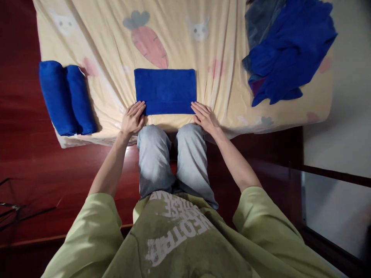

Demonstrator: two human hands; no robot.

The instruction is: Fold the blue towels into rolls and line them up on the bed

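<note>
A blue towel (165, 87) lies flat in a neat rectangle near the front edge of the bed, with a narrow folded strip along its near side. At the strip's left end rests my left hand (133, 117), its fingers stretched over the corner and the thumb apart. My right hand (204, 116) lies at the opposite near corner, fingertips touching the cloth, fingers extended. Two rolled blue towels (58, 98) sit side by side at the bed's left edge.
A loose heap of blue cloths (290, 54) lies at the right, beside a grey-blue cloth (262, 21). The cream bedsheet (95, 23) has carrot and cat prints. A thin black metal stand (17, 208) is on the red floor at left.
</note>
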